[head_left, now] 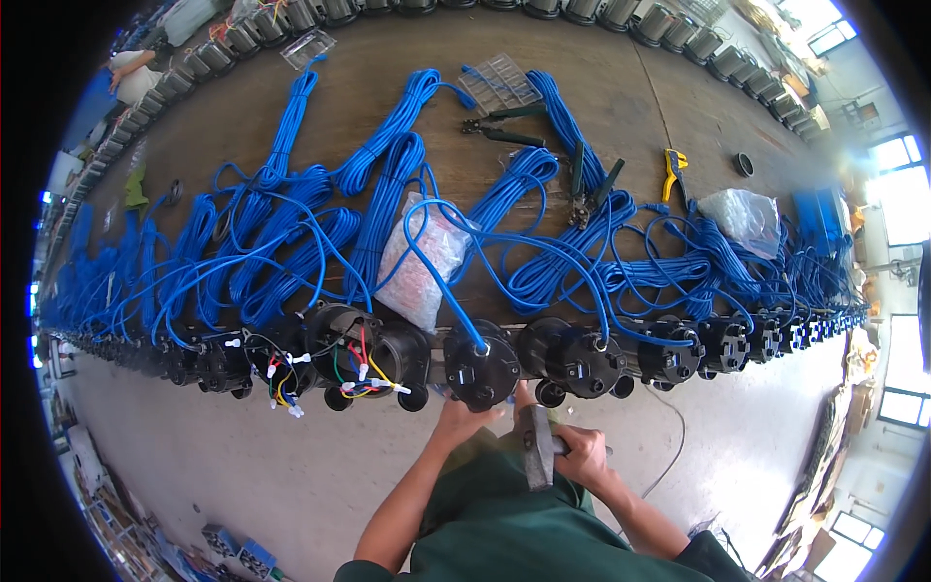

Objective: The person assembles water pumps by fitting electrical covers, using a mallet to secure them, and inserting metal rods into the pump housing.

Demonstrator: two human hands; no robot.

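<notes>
The right hand (580, 454) has its fingers wrapped tight round a hammer (536, 444), while the left hand (464, 417) cups the underside of a black round housing (482, 367) just above its fingers at the worktop (630, 107) edge. To the right the housings look capped and cabled; the one left of the fingers, an open housing (341, 351), still shows loose coloured wires, so I judge the row partly done, with blue cable coils (388, 194) lying beyond.

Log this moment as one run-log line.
left hand: steadies black pump housing | right hand: grips hammer | bench: blue cable coils, pliers
</notes>
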